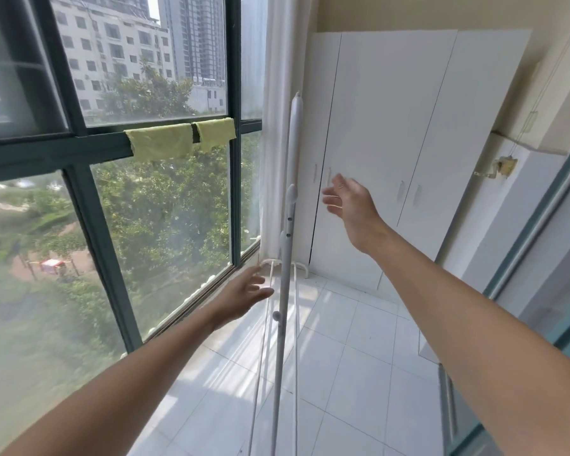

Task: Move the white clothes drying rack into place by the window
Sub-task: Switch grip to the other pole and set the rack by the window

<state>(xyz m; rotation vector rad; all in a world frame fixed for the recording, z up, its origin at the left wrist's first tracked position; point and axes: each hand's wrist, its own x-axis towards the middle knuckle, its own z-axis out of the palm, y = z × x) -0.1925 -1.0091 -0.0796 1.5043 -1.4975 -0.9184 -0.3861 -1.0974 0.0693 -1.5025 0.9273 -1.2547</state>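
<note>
Both hands spread empty, left hand [247, 292] and right hand [351, 205] flanking the folded white drying rack [285, 264] standing near the window [165, 199]; next, seize its pole and shift it

We can read no text, label, brand, number or sign anywhere here.
</note>
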